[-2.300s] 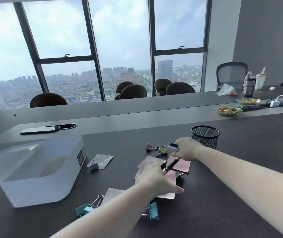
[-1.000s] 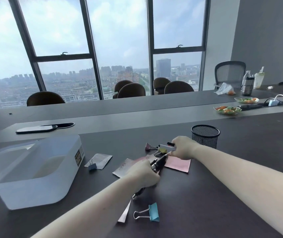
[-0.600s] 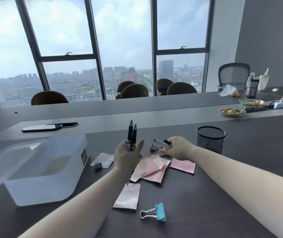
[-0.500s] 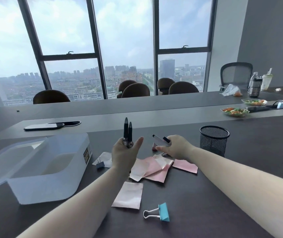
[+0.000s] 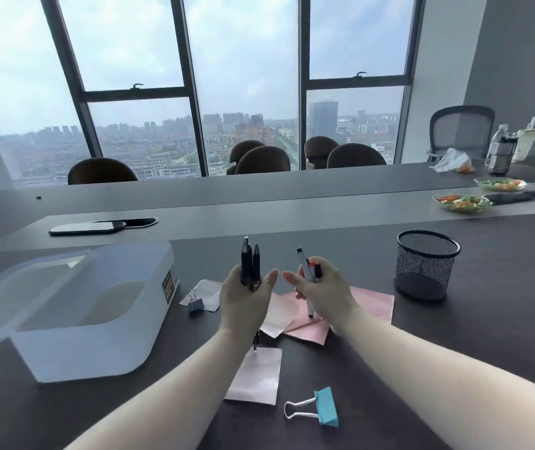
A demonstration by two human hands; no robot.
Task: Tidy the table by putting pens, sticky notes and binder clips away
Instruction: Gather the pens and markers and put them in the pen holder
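Left grip: my left hand [image 5: 245, 298] is closed around a bundle of black pens [image 5: 250, 264], held upright above the tabletop [image 5: 454, 345] with their tips pointing up and their lower ends showing below the palm. Right grip: my right hand [image 5: 319, 292] is closed on a white marker [image 5: 305, 274], together with what looks like a red-tipped pen beside it; its thumb reaches toward the left hand, the two almost touching.

Left to right across the tabletop: an open translucent storage box [image 5: 97, 306] with its lid lying to the left; a dark blue binder clip [image 5: 196, 305] resting on a white sticky note [image 5: 204, 293]; a pale pink note [image 5: 256, 375] near the front edge; overlapping pink sticky notes [image 5: 370, 303] partly hidden under my hands; a teal binder clip [image 5: 323, 410] lying on its side in front; a black mesh pen cup [image 5: 425, 264] standing well to the right.

Handling, as I judge it: the pens are light, stiff and smooth, so a bundle may slide or fan out unless I grip it mid-barrel. The notes are thin and limp, so I lift them by an edge or corner. The clips are small, rigid and springy; I pinch the body or hook the wire handles.
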